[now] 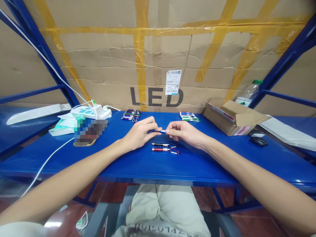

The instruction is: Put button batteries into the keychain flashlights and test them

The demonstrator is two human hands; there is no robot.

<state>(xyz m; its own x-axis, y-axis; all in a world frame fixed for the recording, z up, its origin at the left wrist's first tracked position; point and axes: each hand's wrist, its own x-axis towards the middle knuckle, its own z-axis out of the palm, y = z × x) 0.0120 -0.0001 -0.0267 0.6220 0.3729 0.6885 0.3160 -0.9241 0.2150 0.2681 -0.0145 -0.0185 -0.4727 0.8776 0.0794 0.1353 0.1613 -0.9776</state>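
A small blue keychain flashlight (163, 131) with a white label is held level above the blue table. My left hand (142, 132) pinches its left end. On its right end are the closed fingers of my right hand (184, 132), which cover part of it. Just below my hands lie a black keychain flashlight (160, 144) and a red keychain flashlight (161, 149), each with a carabiner clip pointing right. Beyond my left hand is a row of several flashlights (130, 115). Another group of flashlights (188, 116) lies beyond my right hand.
A power strip (98, 112) with white cables, a green-and-white packet (67, 123) and a partly blurred phone (91, 133) are at left. An open cardboard box (233, 118), a black mouse (258, 141) and a plastic bottle (250, 92) stand right. Taped cardboard (111, 65) backs the blue table (138, 168).
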